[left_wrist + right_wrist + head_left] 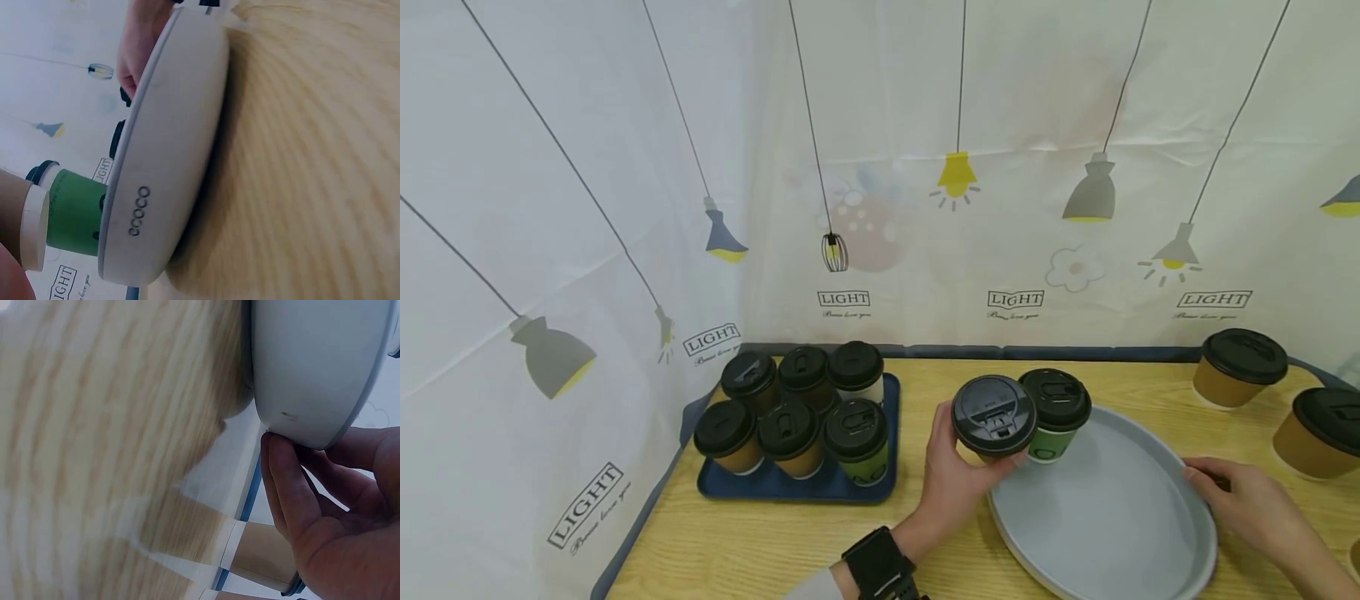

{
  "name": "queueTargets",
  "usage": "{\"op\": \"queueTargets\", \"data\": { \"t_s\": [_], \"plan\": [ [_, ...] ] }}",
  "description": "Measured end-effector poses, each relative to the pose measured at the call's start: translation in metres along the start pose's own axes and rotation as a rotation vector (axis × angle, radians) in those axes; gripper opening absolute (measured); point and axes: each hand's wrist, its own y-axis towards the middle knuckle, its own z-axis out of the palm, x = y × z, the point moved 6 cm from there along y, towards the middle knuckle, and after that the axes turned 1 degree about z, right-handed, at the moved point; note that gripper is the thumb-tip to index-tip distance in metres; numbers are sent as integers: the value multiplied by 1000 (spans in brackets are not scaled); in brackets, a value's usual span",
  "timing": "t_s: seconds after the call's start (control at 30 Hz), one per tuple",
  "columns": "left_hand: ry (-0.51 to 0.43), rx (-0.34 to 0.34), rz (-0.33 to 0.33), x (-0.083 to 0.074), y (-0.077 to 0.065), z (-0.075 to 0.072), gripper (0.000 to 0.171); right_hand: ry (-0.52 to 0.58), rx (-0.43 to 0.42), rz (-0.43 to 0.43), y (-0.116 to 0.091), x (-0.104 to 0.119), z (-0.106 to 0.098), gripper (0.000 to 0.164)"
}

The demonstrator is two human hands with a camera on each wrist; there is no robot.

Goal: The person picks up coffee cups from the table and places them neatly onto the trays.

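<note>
My left hand (958,475) grips a brown paper coffee cup (14,209) by its side, below its black lid (994,415). The cup hangs over the left edge of a round grey turntable (1112,508), slightly in front of a green cup (1051,446) with a black lid that stands on the turntable's back left. At the turntable's right edge, my right hand (1251,504) pinches the rim. In the right wrist view its thumb lies along the upper edge, with the fingers (292,481) against the side wall. The turntable's side (181,125) reads "ecoco".
To the left, a dark blue tray (891,433) bears several lidded cups in brown, white and green. Two brown lidded cups, one at the back right (1228,379) and one nearer (1311,442), stand on the wooden table (760,550). A printed curtain (910,100) borders the back and left.
</note>
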Motion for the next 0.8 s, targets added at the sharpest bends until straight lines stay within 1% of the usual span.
{"op": "queueTargets", "data": {
  "t_s": [0.07, 0.13, 0.3, 0.47, 0.67, 0.8],
  "plan": [
    [5, 44, 7, 2, -4, 4, 76, 1, 2, 8, 0, 0, 0, 53],
    [22, 80, -6, 4, -7, 8, 78, 4, 2, 9, 0, 0, 0, 53],
    [88, 146, -70, 10, -15, 13, 81, 9, 18, 20, -1, 2, 0, 51],
    [151, 180, -86, 17, -20, 16, 82, 7, 23, 31, -2, 2, 3, 51],
    [221, 197, -85, 25, -23, 20, 83, 9, 11, 26, -1, 1, 4, 51],
    [243, 205, -87, 28, -24, 21, 83, 12, 12, 25, -2, 1, 4, 51]
  ]
}}
